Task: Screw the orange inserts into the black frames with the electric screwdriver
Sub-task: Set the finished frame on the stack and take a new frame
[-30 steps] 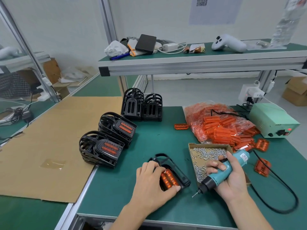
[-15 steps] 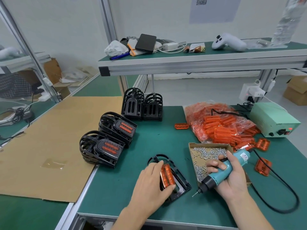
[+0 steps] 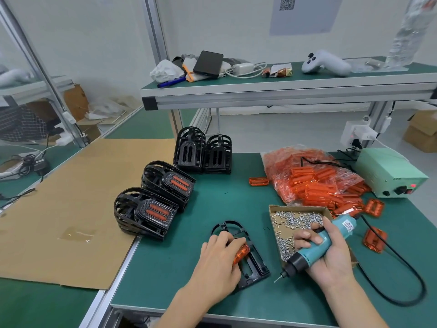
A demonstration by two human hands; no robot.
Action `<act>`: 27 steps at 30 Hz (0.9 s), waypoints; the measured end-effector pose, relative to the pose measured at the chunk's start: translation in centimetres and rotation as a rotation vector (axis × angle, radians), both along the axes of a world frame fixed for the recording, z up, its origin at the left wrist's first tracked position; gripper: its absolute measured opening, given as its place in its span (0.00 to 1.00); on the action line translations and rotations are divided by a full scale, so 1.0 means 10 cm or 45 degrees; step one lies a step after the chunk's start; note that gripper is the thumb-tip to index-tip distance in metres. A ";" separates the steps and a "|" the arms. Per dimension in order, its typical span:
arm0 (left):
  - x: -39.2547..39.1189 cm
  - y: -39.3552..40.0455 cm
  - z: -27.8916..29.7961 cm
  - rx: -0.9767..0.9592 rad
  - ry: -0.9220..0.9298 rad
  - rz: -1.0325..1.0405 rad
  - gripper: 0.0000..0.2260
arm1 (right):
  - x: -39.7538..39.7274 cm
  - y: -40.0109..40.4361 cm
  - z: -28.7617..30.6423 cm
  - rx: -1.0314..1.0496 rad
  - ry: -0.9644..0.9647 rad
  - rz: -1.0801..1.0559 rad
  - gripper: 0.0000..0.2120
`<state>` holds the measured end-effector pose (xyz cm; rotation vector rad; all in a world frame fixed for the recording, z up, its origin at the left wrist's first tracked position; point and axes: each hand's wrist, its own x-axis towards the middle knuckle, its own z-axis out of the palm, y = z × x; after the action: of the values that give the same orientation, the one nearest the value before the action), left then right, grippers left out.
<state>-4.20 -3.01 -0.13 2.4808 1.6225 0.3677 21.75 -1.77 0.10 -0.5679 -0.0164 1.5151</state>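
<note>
Left hand (image 3: 218, 266) — grip now pinching the orange insert (image 3: 241, 253), tilting it up off the black frame (image 3: 250, 261) lying on the bench (image 3: 189, 275); earlier it was lying flatter. Right hand (image 3: 328, 256) — grip still curling around the electric screwdriver (image 3: 314, 247), unmoved beside the screw tray (image 3: 275, 210).

Two bare forearms are showing at the near edge of the green table (image 3: 165, 275), each ending in a bare hand. The left hand (image 3: 218, 263) and right hand (image 3: 331, 256) are wearing no gloves, rings or watch. No sleeve is reaching the wrists. The nails are showing short and unpainted.
</note>
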 end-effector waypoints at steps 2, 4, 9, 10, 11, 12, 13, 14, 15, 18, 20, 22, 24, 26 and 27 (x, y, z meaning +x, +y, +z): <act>0.00 0.00 0.00 0.037 -0.016 0.007 0.26 | 0.00 0.00 0.01 -0.007 -0.001 0.000 0.15; -0.02 0.01 0.01 0.039 -0.026 -0.022 0.27 | 0.00 0.00 0.01 -0.009 -0.002 -0.007 0.14; -0.11 0.03 0.07 0.018 -0.012 -0.189 0.26 | 0.00 0.00 0.00 -0.023 0.003 -0.002 0.14; -0.12 0.04 0.08 0.028 0.000 -0.223 0.26 | 0.00 0.00 0.00 -0.021 0.002 -0.004 0.13; -0.12 0.04 0.09 0.036 0.009 -0.250 0.26 | 0.01 0.00 0.00 -0.020 -0.001 -0.005 0.13; -0.12 0.05 0.10 0.040 0.003 -0.275 0.26 | 0.01 0.00 0.00 -0.019 -0.004 -0.004 0.12; -0.11 0.06 0.12 0.044 -0.019 -0.299 0.26 | 0.01 0.01 0.00 -0.018 -0.006 -0.004 0.12; -0.11 0.07 0.13 0.048 -0.045 -0.323 0.26 | 0.01 0.01 -0.01 -0.017 -0.005 -0.003 0.12; -0.11 0.08 0.15 0.053 -0.063 -0.346 0.26 | 0.01 0.01 -0.01 -0.014 -0.003 -0.005 0.12; -0.11 0.07 0.17 0.068 -0.048 -0.393 0.25 | 0.01 0.01 -0.02 -0.004 0.004 -0.005 0.14; -0.11 0.05 0.17 0.049 -0.017 -0.409 0.26 | 0.01 0.01 -0.02 -0.003 0.006 0.002 0.15; -0.11 0.02 0.17 -0.006 -0.008 -0.426 0.27 | 0.02 0.01 -0.02 -0.004 0.012 0.001 0.15; -0.13 -0.01 0.16 -0.072 -0.012 -0.429 0.27 | 0.02 0.00 -0.03 -0.005 0.016 -0.002 0.14; -0.16 -0.03 0.17 -0.134 -0.086 -0.430 0.27 | 0.01 0.00 -0.02 -0.008 0.013 -0.003 0.14; -0.16 -0.04 0.18 -0.156 -0.149 -0.421 0.26 | 0.01 0.00 -0.01 -0.011 0.010 -0.002 0.14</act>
<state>-5.80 -3.46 1.71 2.5203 1.1293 0.3478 21.87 -1.75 -0.03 -0.5691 -0.0031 1.5164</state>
